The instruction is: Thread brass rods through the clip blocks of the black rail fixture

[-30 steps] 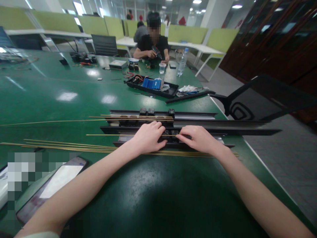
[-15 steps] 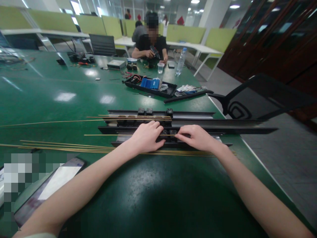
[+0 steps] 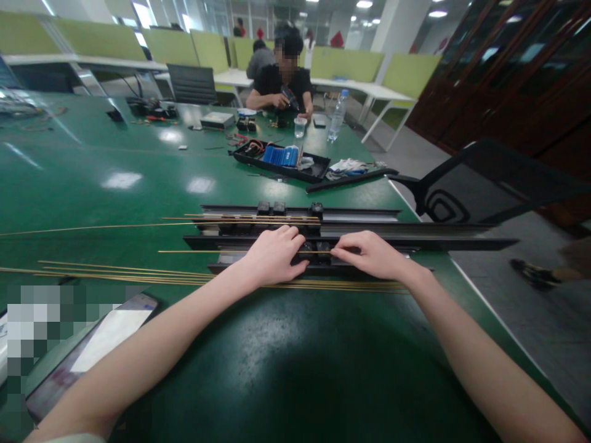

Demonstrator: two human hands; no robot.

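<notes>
Long black rails (image 3: 443, 243) lie across the green table (image 3: 138, 178) in front of me, with small black blocks (image 3: 272, 207) clipped onto them. My left hand (image 3: 273, 256) rests curled on the nearest rail, fingers on a small black block at its middle. My right hand (image 3: 372, 255) sits just to the right on the same rail and pinches the end of a thin brass rod (image 3: 203, 251) that runs off to the left. Several more brass rods (image 3: 115, 272) lie on the table under and left of my wrists.
A phone (image 3: 99, 344) lies at the near left. Farther back stand a black tray (image 3: 281, 160) of parts, a plastic cup (image 3: 300, 127) and a water bottle (image 3: 337, 115). A person (image 3: 281, 80) works at the far end. A black chair (image 3: 489, 181) stands at the right edge.
Both hands have stayed on the near rail, the right one shifting slightly. A passer-by's foot has come into view on the floor at the right.
</notes>
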